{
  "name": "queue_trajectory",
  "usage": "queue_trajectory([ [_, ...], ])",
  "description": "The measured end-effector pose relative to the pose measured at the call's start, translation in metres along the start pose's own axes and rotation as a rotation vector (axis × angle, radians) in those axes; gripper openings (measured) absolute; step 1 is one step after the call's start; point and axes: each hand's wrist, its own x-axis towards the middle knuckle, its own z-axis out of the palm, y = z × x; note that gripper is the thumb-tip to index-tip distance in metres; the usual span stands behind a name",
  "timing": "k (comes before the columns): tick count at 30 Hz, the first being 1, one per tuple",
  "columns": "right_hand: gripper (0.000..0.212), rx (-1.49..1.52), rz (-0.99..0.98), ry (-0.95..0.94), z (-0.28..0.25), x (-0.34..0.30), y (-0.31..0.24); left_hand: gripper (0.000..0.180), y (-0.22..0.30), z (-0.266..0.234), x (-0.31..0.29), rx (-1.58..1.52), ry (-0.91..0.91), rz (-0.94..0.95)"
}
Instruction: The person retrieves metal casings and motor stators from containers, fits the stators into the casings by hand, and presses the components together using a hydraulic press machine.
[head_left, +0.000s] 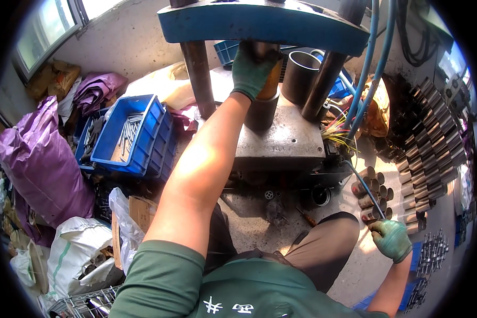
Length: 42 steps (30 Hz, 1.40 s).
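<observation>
My left hand point(250, 71), in a green work glove, reaches up under the blue crosshead of a press point(259, 24). It is closed against an orange-brown cylinder point(273, 84), with its fingertips hidden behind. That cylinder stands in the top of a dark metal sleeve point(261, 114) on the press's steel bed point(281, 140). Just above my hand is the dark round ram point(266, 50). Low on the right, my right hand point(391, 239), also gloved in green, is wrapped round the end of a long thin lever point(372, 197) that slants up to the press.
A wide metal tube point(301, 77) stands on the bed's back right. Blue hoses point(373, 79) and loose wires point(338, 132) hang beside the right column. Short tubes point(373, 193) and stacked tubes point(426, 153) fill the right side. Blue crates point(152, 143) and a purple sack point(42, 164) are left.
</observation>
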Motion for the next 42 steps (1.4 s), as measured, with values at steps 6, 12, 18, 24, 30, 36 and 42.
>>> queue_trajectory([
  [6, 0.016, 0.101, 0.114, 0.134, 0.009, 0.003, 0.001, 0.072, 0.001, 0.0, 0.0, 0.014, 0.0, 0.012],
  [12, 0.015, 0.055, 0.078, 0.066, 0.007, 0.003, 0.005, 0.074, -0.004, 0.001, 0.001, 0.009, 0.016, 0.036],
  [18, 0.017, 0.024, 0.035, 0.044, 0.003, 0.003, 0.002, 0.071, -0.006, 0.001, 0.001, 0.005, 0.026, 0.066],
  [24, 0.022, 0.123, 0.096, 0.118, 0.004, 0.006, -0.001, 0.069, -0.002, 0.0, 0.0, -0.024, 0.034, 0.041],
  [30, 0.021, -0.001, 0.048, 0.008, 0.004, 0.003, 0.003, 0.07, -0.012, 0.0, 0.004, 0.057, 0.032, 0.034],
  [36, 0.021, 0.098, 0.1, 0.086, 0.004, 0.003, 0.002, 0.072, -0.005, 0.002, 0.0, -0.024, 0.03, 0.036],
  [42, 0.02, 0.07, 0.1, 0.037, 0.005, 0.006, 0.004, 0.075, -0.013, 0.002, 0.003, -0.02, 0.026, 0.054],
])
